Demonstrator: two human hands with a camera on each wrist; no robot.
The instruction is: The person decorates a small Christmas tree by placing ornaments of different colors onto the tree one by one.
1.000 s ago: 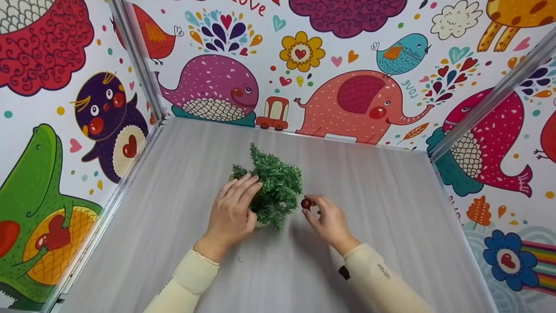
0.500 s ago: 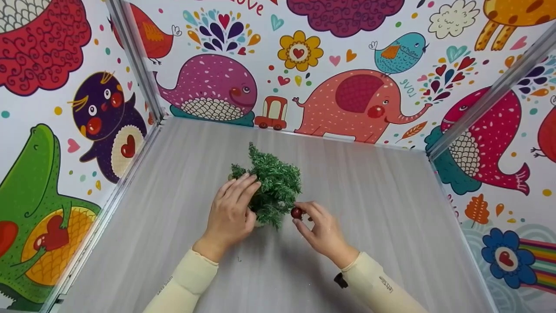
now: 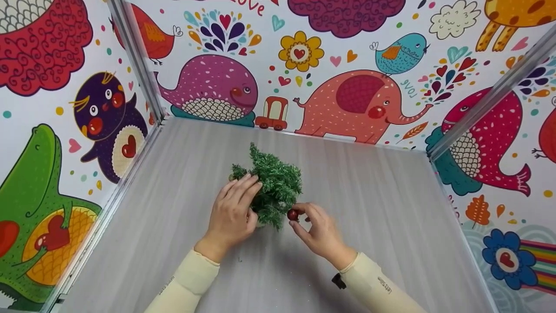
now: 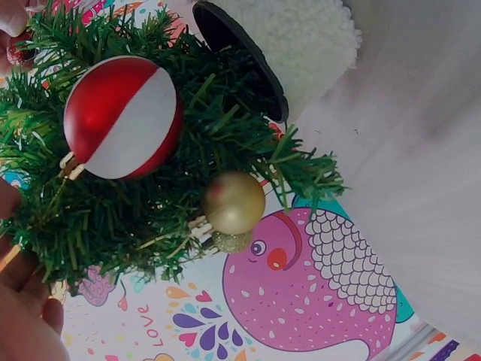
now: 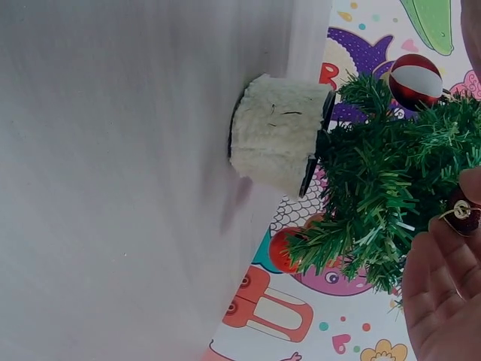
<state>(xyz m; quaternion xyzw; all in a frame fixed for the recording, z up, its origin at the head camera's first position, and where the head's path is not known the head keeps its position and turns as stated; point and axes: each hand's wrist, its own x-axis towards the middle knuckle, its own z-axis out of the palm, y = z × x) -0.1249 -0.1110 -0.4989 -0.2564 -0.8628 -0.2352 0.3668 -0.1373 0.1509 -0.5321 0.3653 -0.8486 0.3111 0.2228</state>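
A small artificial Christmas tree (image 3: 279, 178) stands on the table, its white fleecy base (image 5: 274, 135) plain in the right wrist view. My left hand (image 3: 230, 214) holds the tree's left side, fingers over the branches and thumb nearer me. Between thumb and fingertips, my right hand (image 3: 320, 231) pinches a dark red bauble (image 3: 292, 214) beside the lower right branches. A gold loop shows on it in the right wrist view; whether it touches a branch, I cannot tell. On the left-hand side hang a red-and-white bauble (image 4: 113, 116) and a gold bauble (image 4: 235, 201).
Another red bauble (image 5: 283, 250) shows at the tree's side in the right wrist view. Around the grey tabletop (image 3: 195, 152) stand printed panels with cartoon animals. Metal rails (image 3: 139, 65) run along their corners. A tiny scrap (image 3: 239, 260) lies near the left wrist.
My right hand has moved left and slightly nearer me, bringing the dark red bauble close to the tree's lower branches. The left hand and the tree stay in place.
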